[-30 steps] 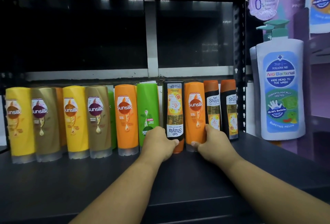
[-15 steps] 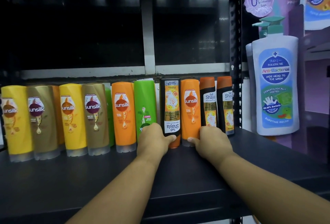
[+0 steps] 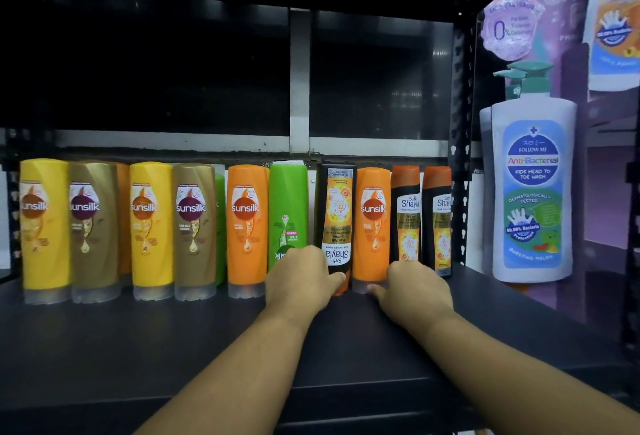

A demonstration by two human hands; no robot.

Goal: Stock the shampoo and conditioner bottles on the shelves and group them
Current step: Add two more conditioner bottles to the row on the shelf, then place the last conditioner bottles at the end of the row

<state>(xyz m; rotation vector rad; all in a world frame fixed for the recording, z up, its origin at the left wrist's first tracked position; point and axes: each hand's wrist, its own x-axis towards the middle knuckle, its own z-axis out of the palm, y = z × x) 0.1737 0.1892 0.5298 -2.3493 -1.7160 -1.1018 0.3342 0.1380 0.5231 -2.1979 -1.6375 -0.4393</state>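
**Desk:** Where are the hands?

**Photographer:** Both are at the row of bottles along the back edge of the dark shelf (image 3: pixel 138 348), toward its right end. The left hand (image 3: pixel 301 284) curls round the foot of a black Safi Shayla bottle (image 3: pixel 336 220) standing cap-down, thumb across its front.

**Desk:** And the other?

**Photographer:** The right hand (image 3: pixel 414 291) wraps the base of an orange Sunsilk bottle (image 3: pixel 372 223) just beside it, thumb on the clear cap.

**Desk:** What flanks them?

**Photographer:** A green bottle (image 3: pixel 288 209) stands behind the left hand. Two upright Safi Shayla bottles (image 3: pixel 405 213) close the row at the right back corner. Yellow, gold and orange Sunsilk bottles (image 3: pixel 152 226) fill the left stretch. A white pump bottle (image 3: pixel 533 192) stands beyond the shelf's right edge.
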